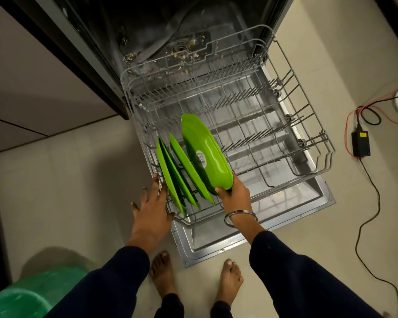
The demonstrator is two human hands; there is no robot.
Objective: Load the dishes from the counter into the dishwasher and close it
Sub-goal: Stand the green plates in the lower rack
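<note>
Green plastic fills the near left corner of the pulled-out rack: the right hand has its fingers curled round the bottom edge of a green plate with a white label on its back, holding it on edge and leaning away over the tines. The left hand is spread, fingers apart and straight, its tips resting against the outermost of the plates already standing, which sit tilted in neighbouring slots just left of the held one.

Outward from the hands, the lower rack rides out over the open dishwasher door, with most of its rows of tines bare. The tub floor behind shows scattered food scraps around the drain. A power adapter and its cables lie on the floor to the right, well apart from the work.

The step in hand looks like seating this plate in the next free slot. To do it well, I would lower its bottom edge squarely between two tines before letting go, keep the same lean as its neighbours so faces stay apart, and let the left hand steady the standing plates against tipping. No bench is in view, so what remains to load cannot be judged.
</note>
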